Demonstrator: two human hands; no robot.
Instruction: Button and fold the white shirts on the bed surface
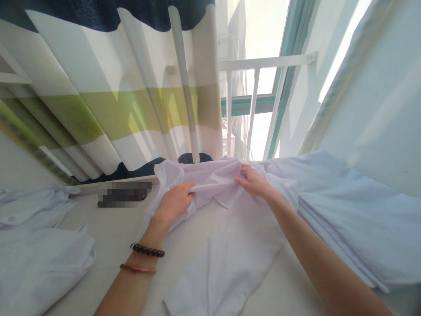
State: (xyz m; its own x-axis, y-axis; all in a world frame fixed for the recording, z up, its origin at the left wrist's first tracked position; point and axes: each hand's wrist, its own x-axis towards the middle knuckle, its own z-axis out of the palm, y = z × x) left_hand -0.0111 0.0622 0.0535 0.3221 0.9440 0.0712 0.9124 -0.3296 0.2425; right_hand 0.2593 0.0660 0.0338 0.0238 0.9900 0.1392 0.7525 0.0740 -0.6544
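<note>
A thin white garment (226, 237) lies spread on the pale bed surface, with a long sleeve-like part stretching toward me. My left hand (177, 199) is closed on a fold at its far left part, thumb on top. Some way to the right, my right hand (253, 181) has its thumb and curled fingers on the same cloth near the far edge. Between both hands the fabric runs in loose, nearly taut folds. The garment's exact kind is not clear. Two bracelets, one of dark beads (148, 250), circle my left wrist.
Folded white cloth (355, 210) is stacked at the right. Another white garment with a button (42, 263) lies at the left. A blurred-out dark object (123, 194) rests near the far edge. Behind are a striped curtain (131, 109), a white railing (263, 62) and a window.
</note>
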